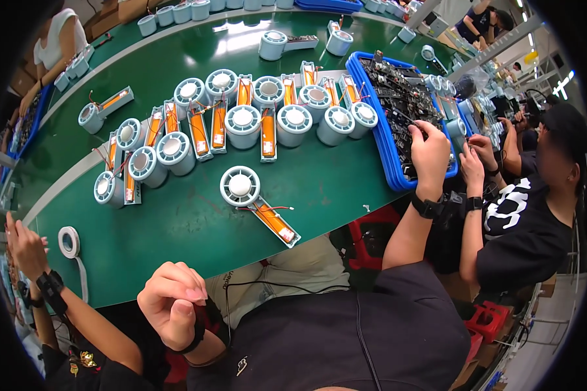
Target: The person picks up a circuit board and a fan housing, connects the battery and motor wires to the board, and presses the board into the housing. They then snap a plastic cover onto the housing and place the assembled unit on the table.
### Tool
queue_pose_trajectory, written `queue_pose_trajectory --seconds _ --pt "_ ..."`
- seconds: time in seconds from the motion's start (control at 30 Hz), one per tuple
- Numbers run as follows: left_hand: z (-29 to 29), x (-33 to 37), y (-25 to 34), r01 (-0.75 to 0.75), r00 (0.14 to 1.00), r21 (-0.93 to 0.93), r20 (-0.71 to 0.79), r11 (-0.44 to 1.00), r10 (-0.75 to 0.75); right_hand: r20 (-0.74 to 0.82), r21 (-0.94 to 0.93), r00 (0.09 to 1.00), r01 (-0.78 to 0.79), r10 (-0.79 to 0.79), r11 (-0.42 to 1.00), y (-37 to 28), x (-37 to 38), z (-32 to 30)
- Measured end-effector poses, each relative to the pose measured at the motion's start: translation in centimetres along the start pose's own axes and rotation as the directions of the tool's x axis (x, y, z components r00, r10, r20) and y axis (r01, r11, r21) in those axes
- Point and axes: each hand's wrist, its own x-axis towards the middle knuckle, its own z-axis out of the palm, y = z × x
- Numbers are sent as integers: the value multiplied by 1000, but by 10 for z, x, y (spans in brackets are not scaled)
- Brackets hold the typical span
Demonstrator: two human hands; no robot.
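My right hand (pixel 430 153) reaches over a blue tray (pixel 392 171) heaped with small black circuit boards (pixel 392 88). Its thumb and fingers are pinched together at the boards; what lies between the fingertips is too small to make out. Held in front of my body, below the table edge, my left hand (pixel 173 303) has its fingers curled toward the thumb, and nothing shows in it. On the table between my hands lies one light-blue handheld fan (pixel 240 186), its round head facing up. Its open handle (pixel 275 223) shows an orange battery and loose red wires.
Several similar fans (pixel 243 124) with open handles stand crowded farther back. A roll of white tape (pixel 70 242) lies at the left by a co-worker's hand (pixel 26 247). Another co-worker (pixel 528 202) works at the right, beyond the tray. A red stool (pixel 372 241) is under the table.
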Motion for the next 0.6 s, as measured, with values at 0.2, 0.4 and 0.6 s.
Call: queue_pose_trajectory --seconds 0.2,0.4,0.6 --pt "-1 -3 -1 23 998 20 -64 1000 -22 -207 28 977 63 -56 998 -3 -4 -2" --pt "59 23 -23 129 987 110 -108 986 -117 -288 599 769 609 -570 520 -90 -81 -1" --pt "64 28 -59 -178 980 -40 -100 983 173 -327 628 456 760 -828 171 -146 -134 7"
